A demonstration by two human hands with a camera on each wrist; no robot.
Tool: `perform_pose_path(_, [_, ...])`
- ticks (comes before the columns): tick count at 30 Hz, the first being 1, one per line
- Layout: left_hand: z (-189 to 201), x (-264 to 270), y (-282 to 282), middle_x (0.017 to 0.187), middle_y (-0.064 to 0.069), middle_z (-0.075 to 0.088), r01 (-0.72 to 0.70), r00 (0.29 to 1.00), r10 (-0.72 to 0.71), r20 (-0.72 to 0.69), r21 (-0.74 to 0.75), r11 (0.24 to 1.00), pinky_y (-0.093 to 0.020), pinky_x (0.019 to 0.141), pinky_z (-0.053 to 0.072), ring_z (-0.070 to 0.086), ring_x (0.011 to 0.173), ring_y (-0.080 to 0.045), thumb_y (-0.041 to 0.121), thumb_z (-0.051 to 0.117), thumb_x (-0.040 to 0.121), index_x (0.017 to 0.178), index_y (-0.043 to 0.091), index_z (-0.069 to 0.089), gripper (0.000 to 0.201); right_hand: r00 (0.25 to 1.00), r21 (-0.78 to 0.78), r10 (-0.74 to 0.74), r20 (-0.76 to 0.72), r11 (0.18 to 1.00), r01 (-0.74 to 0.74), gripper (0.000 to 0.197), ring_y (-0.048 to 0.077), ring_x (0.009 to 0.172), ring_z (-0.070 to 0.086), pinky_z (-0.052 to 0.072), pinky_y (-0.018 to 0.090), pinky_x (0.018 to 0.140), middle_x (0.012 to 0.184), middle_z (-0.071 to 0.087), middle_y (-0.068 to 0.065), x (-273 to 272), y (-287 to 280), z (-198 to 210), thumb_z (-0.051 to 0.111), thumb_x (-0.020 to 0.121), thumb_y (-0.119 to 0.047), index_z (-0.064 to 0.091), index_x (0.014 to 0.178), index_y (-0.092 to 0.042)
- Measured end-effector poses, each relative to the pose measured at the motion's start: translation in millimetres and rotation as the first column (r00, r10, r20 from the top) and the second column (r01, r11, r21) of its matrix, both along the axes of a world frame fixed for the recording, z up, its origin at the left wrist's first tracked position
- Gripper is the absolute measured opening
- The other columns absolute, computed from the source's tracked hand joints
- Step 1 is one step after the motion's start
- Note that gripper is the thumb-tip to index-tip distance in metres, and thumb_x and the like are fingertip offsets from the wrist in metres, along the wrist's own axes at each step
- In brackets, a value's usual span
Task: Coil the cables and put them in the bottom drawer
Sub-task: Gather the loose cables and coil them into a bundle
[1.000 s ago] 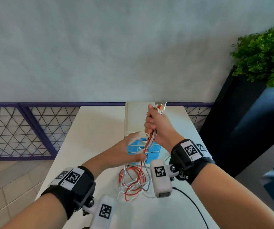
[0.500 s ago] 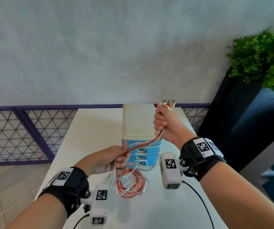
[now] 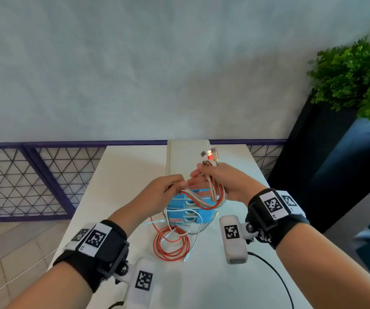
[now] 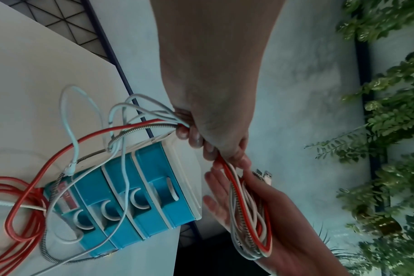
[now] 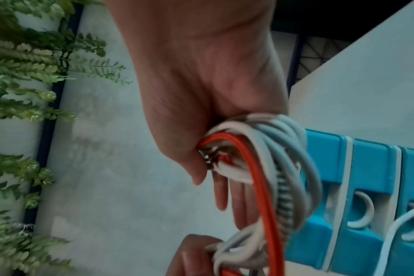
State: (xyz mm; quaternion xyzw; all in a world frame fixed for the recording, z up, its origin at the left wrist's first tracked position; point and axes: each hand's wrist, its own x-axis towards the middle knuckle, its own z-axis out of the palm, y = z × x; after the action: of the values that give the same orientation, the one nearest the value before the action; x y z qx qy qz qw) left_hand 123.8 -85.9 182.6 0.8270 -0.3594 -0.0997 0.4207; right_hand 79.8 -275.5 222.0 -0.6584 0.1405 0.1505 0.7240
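Mid-coil — right hand held cable loops above the drawers, left hand gripping the feed; slack needed gathering next.

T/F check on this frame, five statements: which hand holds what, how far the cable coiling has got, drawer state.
1. The right hand has cable loops wound around it. True.
2. The left hand is empty. False: it grips the cables feeding toward the right hand.
3. All cable is off the table. False: red loops lie on it in front of the drawer unit.
4. The drawers visible in the left wrist view look closed. True.
5. Cable plugs stick up above the right hand. True.
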Motion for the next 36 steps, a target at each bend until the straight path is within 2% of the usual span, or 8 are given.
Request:
perform_pose_path(4, [4,0,-3,0.072,-0.001,0.061,-0.005,0.997,0.001,0.079,0.049,0.999,-0.032,0.066,0.042,0.055,0.070,-0.017,0.026,0.048,0.096,0.082,0.016,0.060,0.021,0.961,0.133,0.266,-0.075,0.958,-0.255,0.042,0.035,0.104,0.062,0.053,0.041,0.091,0.114,0.064,0.026,-6,3,2,0.044,0.100,-0.033,0.059,0.114,0.004])
perform_pose_path(8, [7,-2,-5,0.082,0.007,0.068,-0.004,0.993,0.001,0.116,0.024,1.000,-0.029,0.071,0.049,0.063,0.078,-0.014,0.021,0.047,0.096,0.089,0.031,0.061,0.018,0.881,0.288,0.471,-0.033,0.849,-0.443,0.042,0.038,0.111,0.060,0.053,0.042,0.092,0.120,0.058,0.027,-11,8,-6,0.044,0.098,-0.033,0.054,0.120,0.001])
perform_pose_path(11, [8,-1,-5,0.078,-0.002,0.068,-0.004,0.997,0.005,0.080,-0.009,1.000,-0.035,0.069,0.047,0.061,0.074,-0.018,0.019,0.051,0.093,0.082,0.021,0.062,0.016,0.860,0.319,0.510,0.023,0.811,-0.490,0.030,0.031,0.102,0.067,0.052,0.043,0.096,0.118,0.060,0.026,-12,9,-10,0.051,0.095,-0.009,0.052,0.124,0.000])
perform_pose_path(16, [13,8,-6,0.065,-0.001,0.062,-0.109,0.989,0.108,-0.102,-0.005,0.994,-0.022,0.050,0.044,0.053,0.050,0.000,0.030,0.068,0.083,0.078,0.017,0.057,0.018,0.894,0.173,0.445,0.058,0.877,-0.448,0.031,0.017,0.081,0.072,0.058,0.028,0.071,0.100,0.073,0.016,-13,15,-15,0.044,0.093,0.012,0.054,0.117,-0.004])
perform_pose_path(21, [18,10,3,0.050,0.002,0.045,-0.007,0.768,0.018,-0.640,0.021,1.000,-0.025,0.051,0.043,0.046,0.043,-0.015,0.064,0.042,0.086,0.079,0.010,0.053,0.055,0.938,0.047,0.342,0.057,0.937,-0.345,0.022,0.014,0.066,0.069,0.058,0.026,0.067,0.089,0.075,0.012,-10,11,-13,0.045,0.090,0.014,0.062,0.101,0.005])
perform_pose_path(26, [9,10,16,0.044,0.000,0.034,0.061,0.548,-0.055,-0.835,-0.025,0.998,-0.030,0.066,0.035,0.036,0.039,-0.015,0.063,0.022,0.092,0.066,0.011,0.055,0.067,0.986,-0.012,0.167,0.025,0.986,-0.166,0.015,0.016,0.053,0.059,0.055,0.029,0.056,0.082,0.068,0.016,-3,-2,-14,0.046,0.089,0.012,0.056,0.100,0.008])
perform_pose_path(32, [11,9,10,0.053,0.000,0.041,-0.020,0.420,-0.118,-0.900,-0.139,0.990,-0.025,0.051,0.034,0.034,0.041,-0.014,0.058,0.029,0.093,0.072,0.009,0.058,0.060,0.934,-0.175,0.354,0.047,0.924,-0.341,0.018,0.008,0.045,0.051,0.049,0.022,0.051,0.055,0.064,-0.003,-8,11,-6,0.043,0.088,0.014,0.058,0.091,0.004])
perform_pose_path(36, [11,9,9,0.053,0.003,0.030,-0.076,0.493,-0.082,-0.866,-0.137,0.988,-0.024,0.052,0.034,0.025,0.044,-0.012,0.041,0.034,0.095,0.066,0.015,0.054,0.044,0.914,-0.280,0.401,0.064,0.886,-0.370,0.016,0.008,0.047,0.052,0.047,0.024,0.055,0.056,0.066,-0.005,-7,15,-2,0.048,0.089,0.010,0.061,0.093,0.003])
